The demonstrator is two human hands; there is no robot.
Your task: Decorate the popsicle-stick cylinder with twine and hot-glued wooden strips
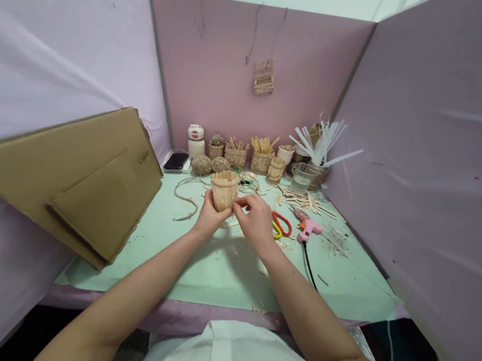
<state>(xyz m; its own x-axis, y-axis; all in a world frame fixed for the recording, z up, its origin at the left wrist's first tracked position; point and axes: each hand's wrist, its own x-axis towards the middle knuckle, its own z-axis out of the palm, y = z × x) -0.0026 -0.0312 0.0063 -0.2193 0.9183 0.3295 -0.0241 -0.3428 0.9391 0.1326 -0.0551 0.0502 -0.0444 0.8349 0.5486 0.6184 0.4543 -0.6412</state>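
A small cup made of pale wooden sticks point(224, 189), its rim uneven, is held up above the table. My left hand point(210, 214) is wrapped round its lower left side and base. The fingers of my right hand point(255, 217) are pinched together at the cup's lower right side. What they hold, if anything, is too small to make out. Right behind my right hand lie scissors with red and yellow handles point(282, 225), partly hidden by it. A piece of twine point(187, 198) curls on the table to the left of the cup.
A pink glue gun point(307, 225) with a black cord lies at the right, near loose wooden sticks point(305, 201). Twine balls point(201, 165), stick-filled baskets point(260, 162) and a tub of white glue sticks point(302, 177) line the back. Folded cardboard point(87, 181) leans left.
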